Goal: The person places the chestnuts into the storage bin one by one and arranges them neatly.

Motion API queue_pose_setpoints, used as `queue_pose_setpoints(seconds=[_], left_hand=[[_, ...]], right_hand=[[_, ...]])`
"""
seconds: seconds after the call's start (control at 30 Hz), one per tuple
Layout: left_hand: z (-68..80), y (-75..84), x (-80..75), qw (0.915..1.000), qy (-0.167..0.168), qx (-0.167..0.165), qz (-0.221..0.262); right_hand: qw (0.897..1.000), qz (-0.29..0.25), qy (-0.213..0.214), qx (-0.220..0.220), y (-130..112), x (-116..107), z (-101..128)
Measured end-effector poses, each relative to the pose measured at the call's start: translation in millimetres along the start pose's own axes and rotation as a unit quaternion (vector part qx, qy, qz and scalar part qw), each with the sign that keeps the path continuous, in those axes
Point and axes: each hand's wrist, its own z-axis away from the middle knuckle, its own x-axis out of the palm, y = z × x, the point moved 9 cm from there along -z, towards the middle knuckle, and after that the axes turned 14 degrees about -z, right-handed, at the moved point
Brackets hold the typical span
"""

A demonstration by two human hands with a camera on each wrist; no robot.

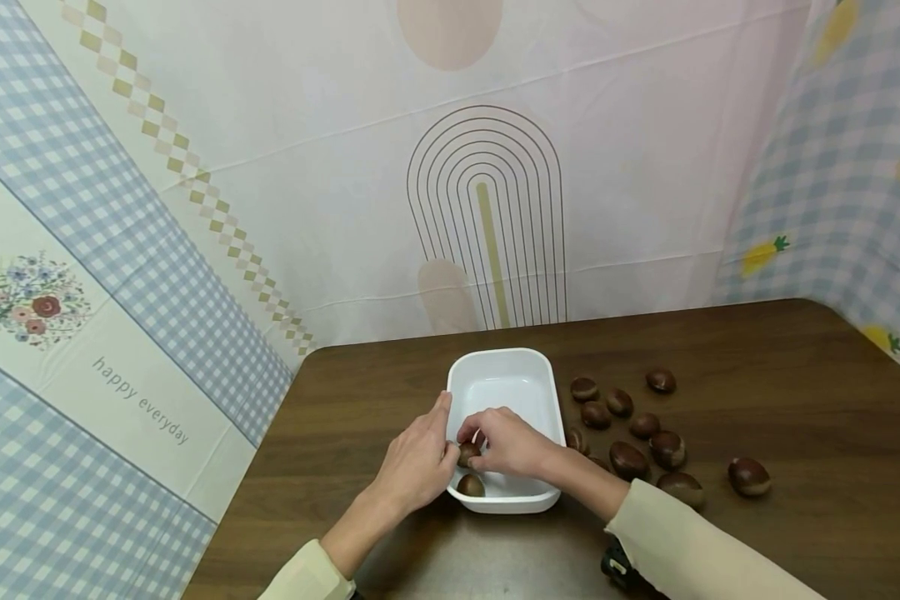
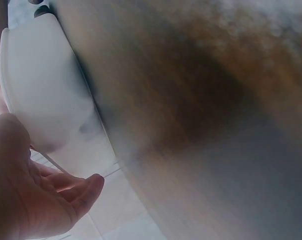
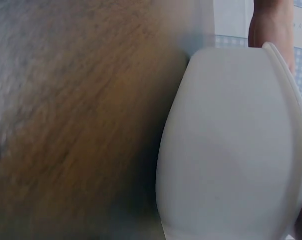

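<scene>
A white rectangular dish (image 1: 506,365) stands on the table, and my right hand (image 1: 513,446) reaches down inside it. Thumb and fingers of that hand pinch a brown chestnut (image 1: 467,455) near the dish's left wall. A second chestnut (image 1: 471,486) lies in the near left corner. Along the left rim, my left hand (image 1: 417,458) rests against the dish with its fingers extended. The left wrist view shows this hand (image 2: 36,195) beside the dish's outer wall (image 2: 46,85). In the right wrist view the dish wall (image 3: 230,145) hides most of the right hand.
Several loose chestnuts (image 1: 628,460) lie on the wooden table (image 1: 810,367) to the right of the dish, some partly behind the right forearm. One chestnut (image 1: 749,477) sits farther right. A patterned cloth (image 1: 330,167) hangs behind the table.
</scene>
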Motion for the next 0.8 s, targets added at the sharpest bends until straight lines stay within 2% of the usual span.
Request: queue_pose_setpoints(seconds=[0.8], left_hand=[[-0.3, -0.2, 1.4, 1.0000, -0.006, -0.006, 0.002]], right_hand=[[0.999, -0.010, -0.024, 0.019, 4.9, 5.5, 1.3]])
